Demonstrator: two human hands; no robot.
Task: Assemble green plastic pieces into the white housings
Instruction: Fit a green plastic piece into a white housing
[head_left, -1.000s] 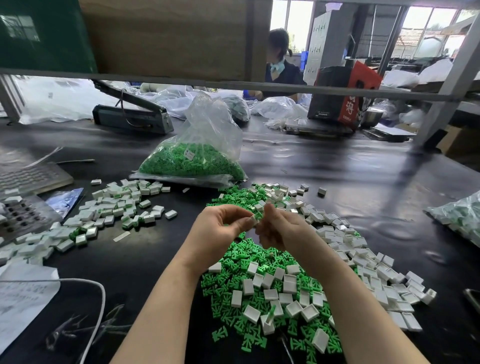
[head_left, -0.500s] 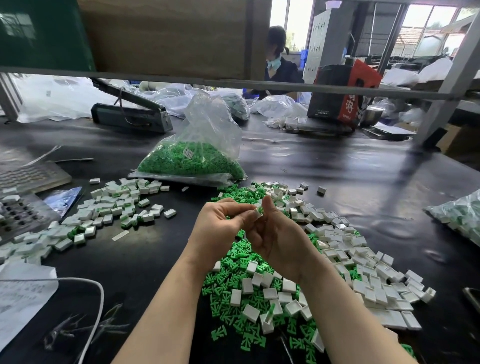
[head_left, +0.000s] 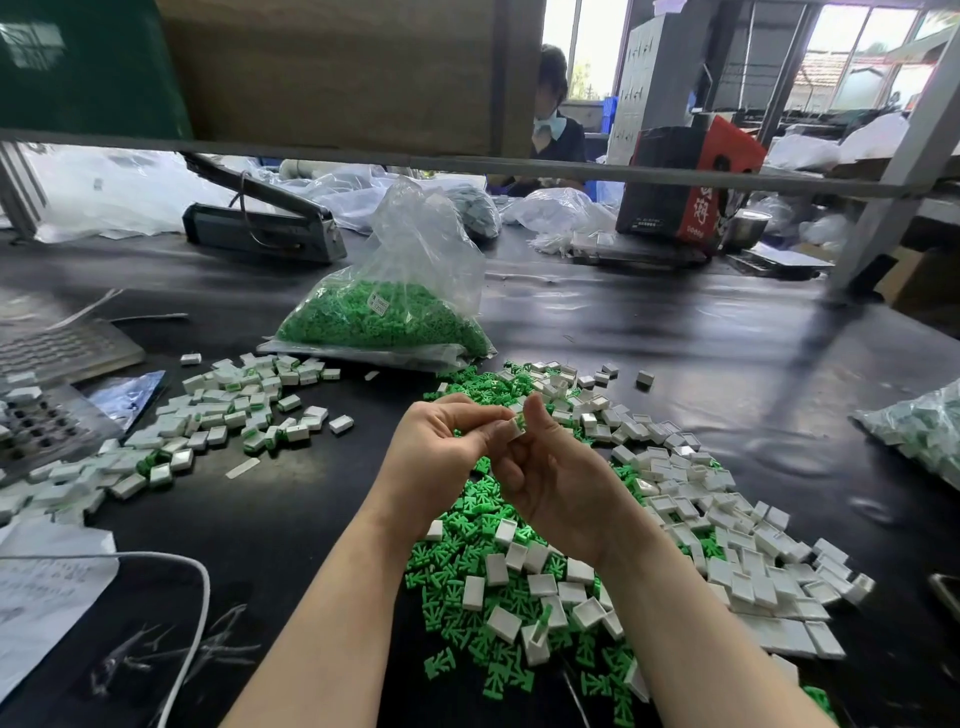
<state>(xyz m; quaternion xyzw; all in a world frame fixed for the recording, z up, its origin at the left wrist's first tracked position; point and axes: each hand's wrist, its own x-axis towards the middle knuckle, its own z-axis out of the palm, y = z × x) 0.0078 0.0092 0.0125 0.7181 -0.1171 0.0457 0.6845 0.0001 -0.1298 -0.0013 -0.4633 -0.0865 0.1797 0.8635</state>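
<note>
My left hand (head_left: 441, 457) and right hand (head_left: 550, 483) together pinch one white housing (head_left: 517, 427) above the green pieces (head_left: 467, 525) on the table (head_left: 649, 332). Bag (head_left: 395, 306) label (head_left: 377, 303) and red box (head_left: 696, 182) print unreadable; any green piece within my fingers is hidden.
</note>
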